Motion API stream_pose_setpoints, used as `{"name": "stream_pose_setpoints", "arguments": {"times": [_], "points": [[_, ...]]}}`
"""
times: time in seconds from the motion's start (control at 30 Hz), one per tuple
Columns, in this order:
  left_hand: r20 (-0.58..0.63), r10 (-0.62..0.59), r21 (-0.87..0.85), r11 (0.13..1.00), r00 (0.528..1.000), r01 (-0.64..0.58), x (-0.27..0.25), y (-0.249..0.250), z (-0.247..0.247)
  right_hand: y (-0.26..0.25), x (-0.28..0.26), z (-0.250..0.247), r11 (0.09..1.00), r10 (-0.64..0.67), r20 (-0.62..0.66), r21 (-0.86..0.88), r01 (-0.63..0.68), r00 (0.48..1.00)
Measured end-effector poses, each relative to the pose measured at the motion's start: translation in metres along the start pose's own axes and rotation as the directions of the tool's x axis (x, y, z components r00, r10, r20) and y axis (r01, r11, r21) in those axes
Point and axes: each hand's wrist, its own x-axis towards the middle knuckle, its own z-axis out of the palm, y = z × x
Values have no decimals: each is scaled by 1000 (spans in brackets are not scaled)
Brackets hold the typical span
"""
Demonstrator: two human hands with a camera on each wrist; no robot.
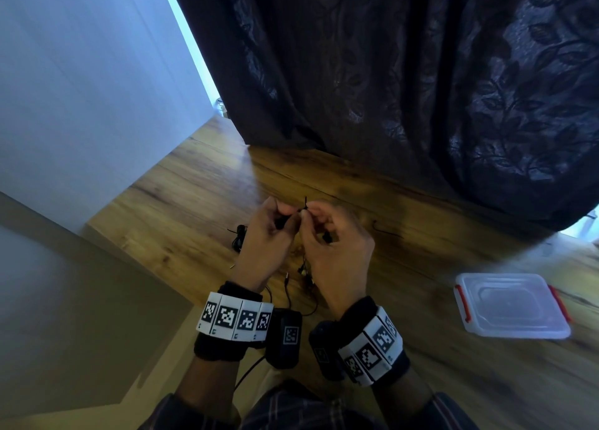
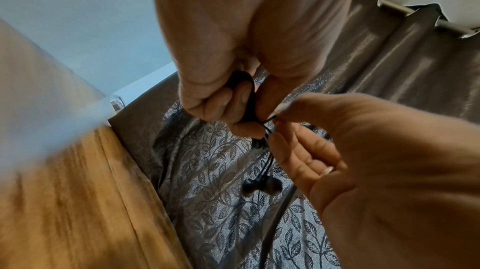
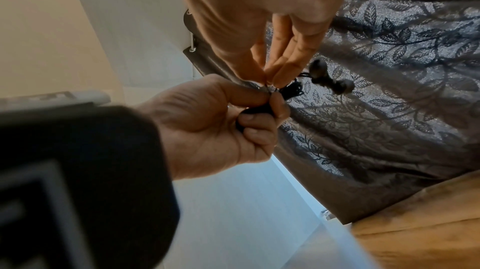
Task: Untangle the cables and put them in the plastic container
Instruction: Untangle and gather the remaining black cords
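Observation:
Both hands are raised over the wooden table (image 1: 181, 202) and meet at a knot in a thin black earphone cable (image 1: 304, 206). My left hand (image 1: 287, 217) grips a folded bunch of the cable (image 2: 245, 97) in its curled fingers. My right hand (image 1: 312, 214) pinches a thin strand (image 2: 270, 121) at the knot between thumb and fingertips (image 3: 270, 80). Two black earbuds (image 2: 262, 187) hang below the knot. More black cable (image 1: 240, 236) lies on the table under the left hand. The clear plastic container (image 1: 512, 306) with red clips sits at the right.
A dark leaf-patterned curtain (image 1: 421, 89) hangs along the table's far edge. A white wall (image 1: 81, 73) stands at the left, where the table ends. Loose plugs and cable ends (image 1: 304, 274) lie between my wrists. Bare wood stretches between my hands and the container.

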Motion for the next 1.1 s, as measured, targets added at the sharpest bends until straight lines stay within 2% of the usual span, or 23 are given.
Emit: {"name": "stream_pose_setpoints", "arguments": {"times": [0.17, 0.4, 1.1], "points": [[-32, 16, 41, 999, 999, -14, 1, 1, -2, 0, -4, -4, 997, -46, 97, -55, 52, 994], [-74, 38, 78, 996, 997, -33, 3, -4, -6, -4, -8, -6, 996, 11, 216, -88, 8, 976], [-82, 49, 77, 996, 995, -42, 2, -5, -7, -8, -6, -6, 987, 44, 255, -161, -3, 966]]}}
